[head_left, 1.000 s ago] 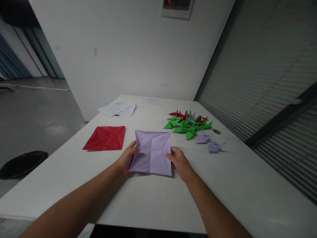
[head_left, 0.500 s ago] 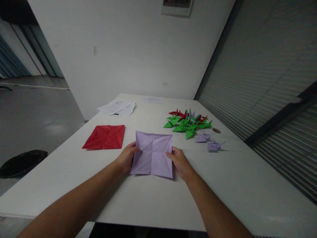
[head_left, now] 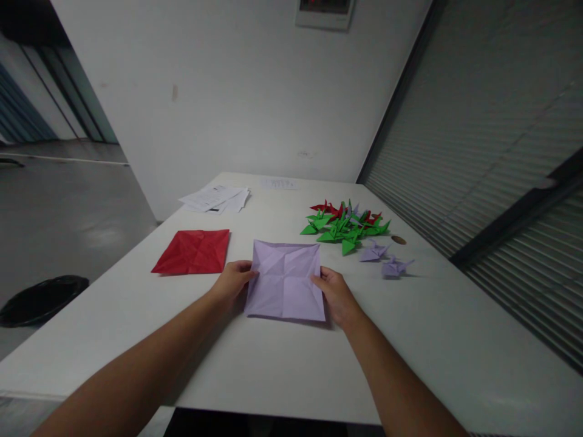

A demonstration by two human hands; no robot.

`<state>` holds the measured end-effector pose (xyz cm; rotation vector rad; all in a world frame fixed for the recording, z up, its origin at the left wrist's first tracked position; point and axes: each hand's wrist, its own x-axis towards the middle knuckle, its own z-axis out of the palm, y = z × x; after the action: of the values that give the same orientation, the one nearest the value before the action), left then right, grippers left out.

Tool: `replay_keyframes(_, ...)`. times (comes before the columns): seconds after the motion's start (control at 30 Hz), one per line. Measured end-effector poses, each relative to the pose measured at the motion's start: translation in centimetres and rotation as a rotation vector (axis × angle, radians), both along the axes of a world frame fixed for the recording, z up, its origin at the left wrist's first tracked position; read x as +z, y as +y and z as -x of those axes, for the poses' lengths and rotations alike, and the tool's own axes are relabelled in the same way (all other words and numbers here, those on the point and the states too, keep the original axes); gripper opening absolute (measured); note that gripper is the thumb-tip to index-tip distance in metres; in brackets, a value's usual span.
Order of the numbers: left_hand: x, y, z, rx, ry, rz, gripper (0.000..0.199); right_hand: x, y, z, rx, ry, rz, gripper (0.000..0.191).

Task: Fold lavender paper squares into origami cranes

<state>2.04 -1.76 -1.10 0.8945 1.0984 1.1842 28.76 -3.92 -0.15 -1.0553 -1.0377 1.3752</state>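
A creased, square sheet of lavender origami paper (head_left: 286, 285) is held between my two hands above the near part of the table. My left hand (head_left: 234, 280) is closed on its left edge, thumb on top and fingers beneath. On the opposite edge, my right hand (head_left: 336, 292) pinches the sheet the same way. Fold lines cross at the middle of the paper. A red creased sheet (head_left: 194, 252) lies to the left of my left hand. Two lavender paper cranes (head_left: 374, 251) sit beyond my right hand, to the right.
A cluster of green, red and lavender paper cranes (head_left: 344, 226) covers the table's back right. Printed sheets (head_left: 216, 198) lie at the back left. A round brown spot (head_left: 398, 240) is near the blinds (head_left: 483, 152). A black-lined bin (head_left: 43, 298) stands on the floor at left.
The lavender paper has shifted slightly to the right and turned a little, its near edge now a bit higher. Both hands still grip its sides.
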Motion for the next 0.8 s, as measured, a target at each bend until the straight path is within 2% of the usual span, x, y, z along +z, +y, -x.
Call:
replay_keyframes(0.3,0.6,-0.1,0.5,0.021,0.131,-0.062,0.021,-0.1,0.1,-0.6,0.015,-0.008,0.018,0.031)
replay_keyframes(0.6,1.1,0.0,0.7,0.06,0.12,-0.077,0.025,0.2,0.2,-0.8,0.019,-0.019,0.01,0.034)
replay_keyframes(0.8,1.6,-0.1,0.8,0.065,0.017,-0.087,0.031,0.9,0.0,-1.0,0.021,-0.028,0.029,0.03)
